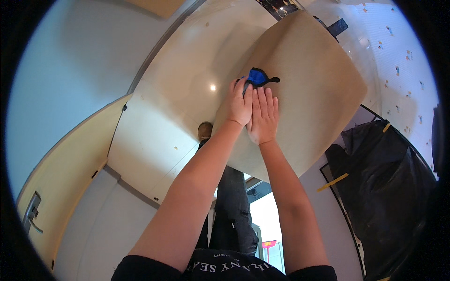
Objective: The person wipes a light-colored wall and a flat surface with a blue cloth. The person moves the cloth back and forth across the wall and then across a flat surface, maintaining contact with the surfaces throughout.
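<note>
Before me a large tan padded or board-like surface (313, 70) with rounded edges spans the middle of the head view. A blue cloth item with black trim and a short black loop (257, 77) lies on it. My left hand (240, 102) has its fingers curled over the near left part of the cloth, partly hiding it. Just right of it, my right hand (263, 114) rests flat on the tan surface, fingers extended and close together, its fingertips just below the cloth. The two hands touch or nearly touch along the thumbs.
A pale door (70, 165) with a metal handle stands at the left. Pale glossy floor (168, 116) shows beside a brown shoe (205, 131). Black plastic sheeting (390, 189) with yellow tape covers a frame at the right. A red broom (269, 243) shows at the bottom.
</note>
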`<state>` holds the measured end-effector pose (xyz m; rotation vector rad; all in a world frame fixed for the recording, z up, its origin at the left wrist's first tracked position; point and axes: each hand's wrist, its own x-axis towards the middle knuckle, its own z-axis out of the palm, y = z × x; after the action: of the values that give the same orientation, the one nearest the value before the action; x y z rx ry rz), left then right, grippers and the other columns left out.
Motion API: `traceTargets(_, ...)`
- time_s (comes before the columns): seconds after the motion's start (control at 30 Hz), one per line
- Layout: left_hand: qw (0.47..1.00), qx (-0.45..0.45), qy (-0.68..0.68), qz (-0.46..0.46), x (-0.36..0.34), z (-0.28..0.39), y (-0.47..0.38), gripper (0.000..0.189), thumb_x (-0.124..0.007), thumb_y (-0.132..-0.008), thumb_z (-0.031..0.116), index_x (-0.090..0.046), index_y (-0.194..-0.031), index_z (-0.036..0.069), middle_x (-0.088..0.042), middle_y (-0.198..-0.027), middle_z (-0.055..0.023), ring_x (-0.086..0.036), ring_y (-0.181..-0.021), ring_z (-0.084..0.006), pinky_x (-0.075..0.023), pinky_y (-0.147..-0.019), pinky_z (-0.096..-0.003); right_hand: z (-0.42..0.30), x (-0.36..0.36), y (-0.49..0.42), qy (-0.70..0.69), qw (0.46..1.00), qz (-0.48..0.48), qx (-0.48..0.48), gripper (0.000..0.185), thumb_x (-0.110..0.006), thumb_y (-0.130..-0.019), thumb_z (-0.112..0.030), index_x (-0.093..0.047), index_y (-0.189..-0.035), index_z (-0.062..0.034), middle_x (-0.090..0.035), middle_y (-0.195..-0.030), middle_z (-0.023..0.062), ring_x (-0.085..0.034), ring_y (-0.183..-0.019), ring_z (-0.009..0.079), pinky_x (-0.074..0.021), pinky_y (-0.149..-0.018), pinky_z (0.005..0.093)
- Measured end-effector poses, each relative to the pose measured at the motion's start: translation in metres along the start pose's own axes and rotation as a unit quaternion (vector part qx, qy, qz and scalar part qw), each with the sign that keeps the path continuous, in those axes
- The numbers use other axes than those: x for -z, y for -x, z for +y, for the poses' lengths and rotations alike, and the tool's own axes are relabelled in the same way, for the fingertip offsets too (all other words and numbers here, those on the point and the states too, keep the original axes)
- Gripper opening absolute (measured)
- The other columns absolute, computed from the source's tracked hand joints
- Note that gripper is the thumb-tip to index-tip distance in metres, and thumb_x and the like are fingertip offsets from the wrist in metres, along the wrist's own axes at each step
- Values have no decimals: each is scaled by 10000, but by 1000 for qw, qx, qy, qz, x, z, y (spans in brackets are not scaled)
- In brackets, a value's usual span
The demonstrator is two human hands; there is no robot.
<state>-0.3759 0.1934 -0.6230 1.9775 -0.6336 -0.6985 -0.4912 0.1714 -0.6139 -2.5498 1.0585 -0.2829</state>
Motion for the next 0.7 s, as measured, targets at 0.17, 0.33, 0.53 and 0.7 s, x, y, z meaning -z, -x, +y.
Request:
traceTargets(0.17, 996, -47, -75, 22, -6, -5, -1, 365, -566, -1051, 284, -633, -1315, 41, -613, -1294, -203, -625, -1155, -410, -525, -973, -463, 51, 25, -65, 22, 999, 18, 40, 549, -572, -982, -237, -532, -1519, -133, -485, -1601, 71, -408, -1507, 307, -259, -1249, 532)
traceTargets(0.33, 995, -57, -83, 16, -6, 2, -2, 340, -607, -1021, 229, -643, -1305, 45, -619, -1229, -197, -638, -1094, -392, -536, -932, -450, 100, 48, -127, 68, 995, 51, 58, 561, -579, -968, -243, -528, -1524, -192, -476, -1609, 23, -399, -1507, 282, -222, -1264, 525)
traceTargets(0.53, 995, -27, -94, -6, -21, 22, -24, 386, -608, -1025, 253, -631, -1365, 72, -613, -1251, -216, -637, -1112, -407, -536, -956, -451, 106, 42, -132, 92, 994, 47, 42, 617, -611, -919, -266, -524, -1526, -203, -455, -1624, 0, -388, -1514, 252, -203, -1271, 513)
traceTargets(0.7, 995, -18, -96, -33, -59, 42, -81, 427, -579, -1041, 304, -608, -1404, 80, -584, -1339, -271, -617, -1165, -455, -525, -996, -489, 112, 39, -132, 84, 995, 44, 40, 640, -609, -907, -268, -516, -1536, -188, -450, -1628, 0, -388, -1514, 255, -199, -1272, 518)
